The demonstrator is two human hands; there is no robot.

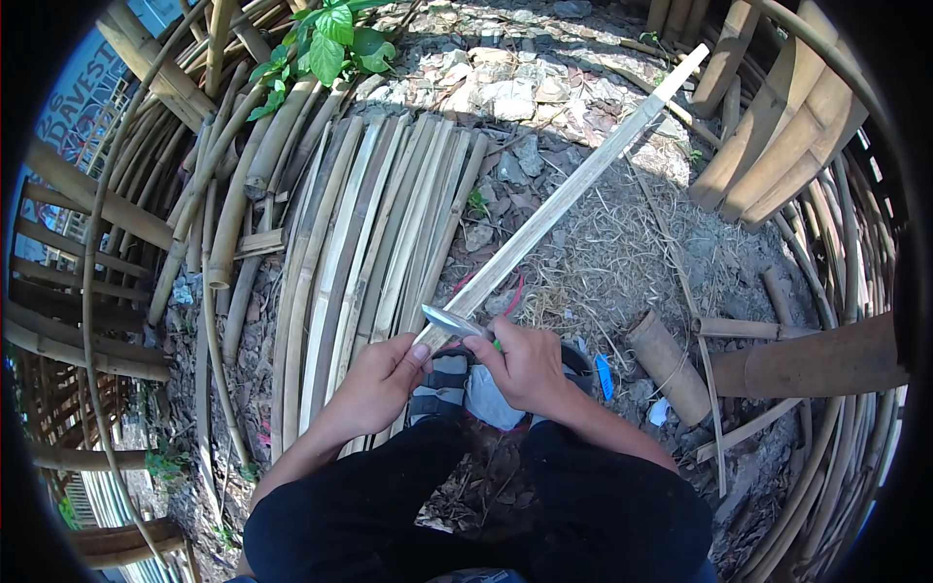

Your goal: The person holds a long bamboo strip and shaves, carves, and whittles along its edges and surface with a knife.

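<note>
Bamboo strip (569, 206) slants forward from above the feet, near end pinched in the left grip (377, 387); the right grip (525, 367) is closed around a knife (450, 321), blade across the strip. Slippage could cut the nearby left thumb. The long far end could swing, twisting the strip.

A leafy plant (333, 47) stands near pale stones (515, 85), a lettered banner (83, 85) at upper left.

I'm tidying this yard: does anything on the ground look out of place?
Yes: a bright blue scrap and a whitish scrap lie near the short bamboo piece at the right. Against the dull brown surroundings they look like stray litter, though I can't tell exactly what they are.
</note>
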